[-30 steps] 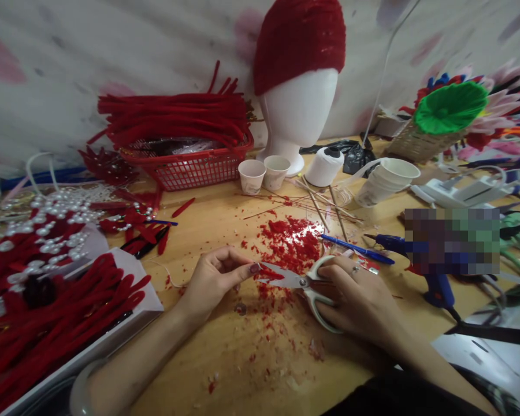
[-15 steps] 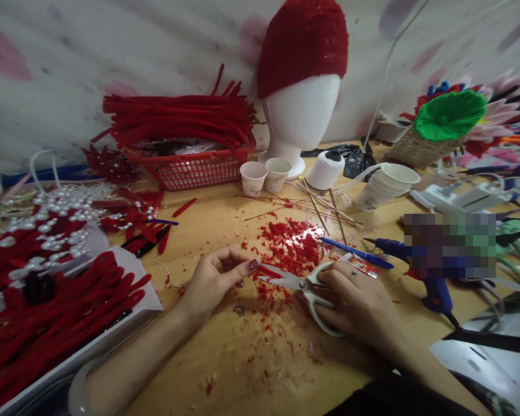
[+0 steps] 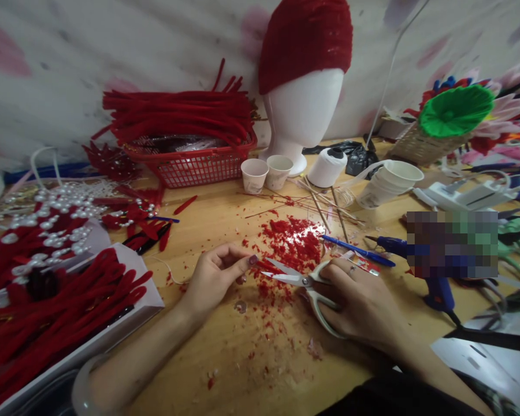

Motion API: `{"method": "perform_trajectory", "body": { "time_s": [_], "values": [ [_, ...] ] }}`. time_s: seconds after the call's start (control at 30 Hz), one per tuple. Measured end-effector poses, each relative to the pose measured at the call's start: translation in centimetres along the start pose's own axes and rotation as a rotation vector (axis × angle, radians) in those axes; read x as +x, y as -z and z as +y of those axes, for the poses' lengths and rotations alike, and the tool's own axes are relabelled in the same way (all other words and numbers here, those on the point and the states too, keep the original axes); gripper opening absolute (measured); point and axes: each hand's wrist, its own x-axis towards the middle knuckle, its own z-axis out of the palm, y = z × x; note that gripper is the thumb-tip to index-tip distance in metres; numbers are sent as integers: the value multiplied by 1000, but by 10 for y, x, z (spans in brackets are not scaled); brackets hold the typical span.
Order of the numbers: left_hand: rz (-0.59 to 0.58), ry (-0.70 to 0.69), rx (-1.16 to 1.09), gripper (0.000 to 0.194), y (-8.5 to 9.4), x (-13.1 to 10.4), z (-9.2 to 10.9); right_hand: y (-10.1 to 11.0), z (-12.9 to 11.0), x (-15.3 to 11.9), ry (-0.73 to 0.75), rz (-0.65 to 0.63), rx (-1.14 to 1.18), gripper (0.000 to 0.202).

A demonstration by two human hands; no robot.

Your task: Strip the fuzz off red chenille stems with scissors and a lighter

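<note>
Between thumb and fingertips, my left hand (image 3: 221,274) pinches a small, narrow red fuzzy piece (image 3: 266,264), most of it hidden by the fingers and blades. My right hand (image 3: 355,292) has its fingers through the handles of a pair of scissors (image 3: 305,281) with pale grips. The blades are parted and point left, close to the red piece and the left fingertips. Under and behind the blades, a heap of red fuzz clippings (image 3: 292,240) is scattered over the wooden table (image 3: 177,370).
At the back stand a red basket (image 3: 199,167) of fuzzy red stems, a white foam head (image 3: 303,110), paper cups (image 3: 255,176) and a thread spool (image 3: 328,167). A blue pen (image 3: 359,250) and a blue glue gun (image 3: 437,292) lie right; a box (image 3: 134,300) of red loops sits left.
The scissors have shifted slightly right, away from my left fingertips, and the blades look a little wider apart. My left hand still pinches the red piece. The whole view has tilted slightly.
</note>
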Motion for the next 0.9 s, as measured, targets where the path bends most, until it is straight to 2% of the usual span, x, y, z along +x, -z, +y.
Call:
{"method": "perform_trajectory", "body": {
  "time_s": [0.17, 0.47, 0.9],
  "values": [
    [66, -6, 3, 23, 1, 0, 0, 0, 0, 0, 23, 2, 9, 11],
    [65, 15, -23, 22, 1, 2, 0, -2, 2, -2, 67, 47, -29, 17],
    [42, 23, -11, 24, 0, 1, 1, 1, 0, -2, 30, 22, 19, 14]
  ]
}}
